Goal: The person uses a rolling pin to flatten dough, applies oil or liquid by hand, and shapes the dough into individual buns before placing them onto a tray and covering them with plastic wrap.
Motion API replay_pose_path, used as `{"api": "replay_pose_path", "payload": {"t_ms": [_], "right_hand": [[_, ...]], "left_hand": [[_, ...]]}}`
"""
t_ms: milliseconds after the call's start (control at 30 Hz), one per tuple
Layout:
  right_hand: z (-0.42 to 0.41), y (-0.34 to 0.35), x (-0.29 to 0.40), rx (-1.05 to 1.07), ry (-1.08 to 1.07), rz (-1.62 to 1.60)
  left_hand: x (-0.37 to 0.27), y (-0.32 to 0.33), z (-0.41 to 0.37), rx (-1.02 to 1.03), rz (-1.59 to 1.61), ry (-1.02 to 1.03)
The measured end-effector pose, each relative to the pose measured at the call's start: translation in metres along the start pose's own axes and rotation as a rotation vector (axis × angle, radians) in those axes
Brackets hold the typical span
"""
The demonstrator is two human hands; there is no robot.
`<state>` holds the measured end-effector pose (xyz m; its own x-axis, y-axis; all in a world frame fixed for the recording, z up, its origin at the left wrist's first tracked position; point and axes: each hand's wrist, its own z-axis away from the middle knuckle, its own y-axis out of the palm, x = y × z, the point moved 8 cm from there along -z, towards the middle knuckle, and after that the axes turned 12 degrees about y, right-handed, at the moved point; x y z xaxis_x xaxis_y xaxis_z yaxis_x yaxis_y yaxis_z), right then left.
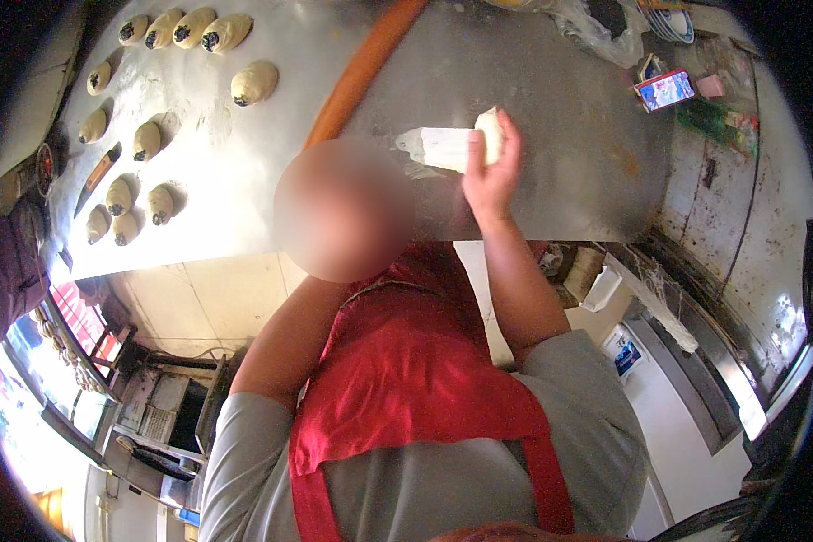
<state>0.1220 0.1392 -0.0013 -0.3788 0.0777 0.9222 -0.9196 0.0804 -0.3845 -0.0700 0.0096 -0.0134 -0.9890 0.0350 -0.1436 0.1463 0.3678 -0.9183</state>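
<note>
My right hand (494,162) grips the rolled end of a pale dough strip (444,148), thumb on its left side and fingers around its right. The flat part of the strip stretches left along the metal worktop (569,162). My left forearm (288,339) runs up into a round blurred patch that hides my left hand. Above that patch a long wooden rod, like a rolling pin (362,71), lies slantwise. Several oval dough pieces (254,82) with dark matter at one end rest on the worktop's left part.
A knife with a wooden handle (98,173) lies among the dough pieces. At the right back are a propped phone (664,90), a plastic bag (603,34), stacked bowls (674,26) and a green bottle (715,125). A stained wall panel (725,203) borders the worktop's right side.
</note>
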Motion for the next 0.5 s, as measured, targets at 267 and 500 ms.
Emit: {"api": "replay_pose_path", "payload": {"t_ms": [267,500], "right_hand": [[0.015,0.045,0.066,0.093,-0.413,0.419],[-0.003,0.061,0.006,0.169,0.001,-0.041]], "left_hand": [[0.004,0.003,0.002,0.088,0.048,0.011],[-0.007,-0.014,-0.013,0.111,-0.023,0.243]]}}
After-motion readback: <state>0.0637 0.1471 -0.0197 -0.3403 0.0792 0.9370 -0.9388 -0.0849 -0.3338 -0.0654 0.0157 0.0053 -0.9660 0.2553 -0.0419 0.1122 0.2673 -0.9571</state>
